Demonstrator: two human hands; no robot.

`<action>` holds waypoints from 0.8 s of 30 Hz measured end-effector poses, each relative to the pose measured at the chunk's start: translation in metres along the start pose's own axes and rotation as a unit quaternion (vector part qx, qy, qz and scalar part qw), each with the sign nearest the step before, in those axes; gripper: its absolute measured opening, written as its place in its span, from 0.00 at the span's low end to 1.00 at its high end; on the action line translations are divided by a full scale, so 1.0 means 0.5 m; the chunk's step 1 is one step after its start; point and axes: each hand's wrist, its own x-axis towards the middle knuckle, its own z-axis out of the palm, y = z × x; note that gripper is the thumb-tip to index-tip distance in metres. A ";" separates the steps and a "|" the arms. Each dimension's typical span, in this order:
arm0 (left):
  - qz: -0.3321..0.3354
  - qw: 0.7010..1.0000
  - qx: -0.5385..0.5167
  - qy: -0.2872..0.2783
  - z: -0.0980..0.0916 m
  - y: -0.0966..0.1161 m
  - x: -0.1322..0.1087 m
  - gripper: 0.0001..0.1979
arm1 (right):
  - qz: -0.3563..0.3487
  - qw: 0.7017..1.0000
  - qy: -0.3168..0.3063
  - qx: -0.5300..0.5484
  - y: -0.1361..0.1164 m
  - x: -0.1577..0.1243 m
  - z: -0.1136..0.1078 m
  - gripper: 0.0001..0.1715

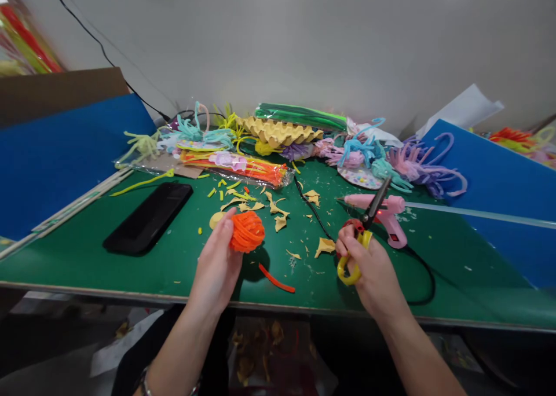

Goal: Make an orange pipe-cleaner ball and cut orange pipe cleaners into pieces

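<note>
My left hand [219, 263] is closed around a ball of orange pipe cleaner [247, 232], held just above the table's front half. In my right hand [373, 268] is a pair of scissors [365, 242] with yellow and red handles, its dark blades pointing up and away. Between the hands, a cut piece of orange pipe cleaner [277, 279] lies on the green table [256, 300]. Behind the scissors rests a pink glue gun [393, 222] with a red light showing and a long clear glue stick [478, 213] out of its back.
A black phone [150, 217] lies at left. Yellow scraps [278, 208] litter the middle. Farther back are bagged orange pipe cleaners [243, 167], an egg carton [278, 132], a green bundle [299, 117] and pastel pipe-cleaner shapes [356, 150]. Blue panels [65, 147] border both sides.
</note>
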 end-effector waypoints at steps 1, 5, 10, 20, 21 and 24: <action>0.028 0.998 0.037 -0.034 -0.002 -0.006 0.000 0.21 | 0.009 1.000 0.005 0.023 -0.004 0.002 0.003 0.10; 0.197 0.925 0.277 -0.171 -0.009 -0.035 -0.005 0.32 | 0.045 0.984 0.004 0.174 -0.031 0.006 0.006 0.05; 0.280 0.779 0.472 -0.303 -0.011 -0.058 -0.009 0.29 | 0.042 0.949 -0.039 0.311 -0.059 -0.010 0.008 0.05; 0.330 0.705 0.529 -0.339 -0.008 -0.052 -0.002 0.30 | 0.061 0.919 -0.166 0.351 -0.052 -0.026 0.046 0.07; 0.332 0.703 0.529 -0.339 -0.009 -0.052 -0.002 0.30 | 0.063 0.920 -0.170 0.348 -0.050 -0.027 0.048 0.07; 0.335 0.707 0.525 -0.335 -0.013 -0.052 -0.004 0.32 | 0.070 0.921 -0.170 0.342 -0.046 -0.027 0.052 0.07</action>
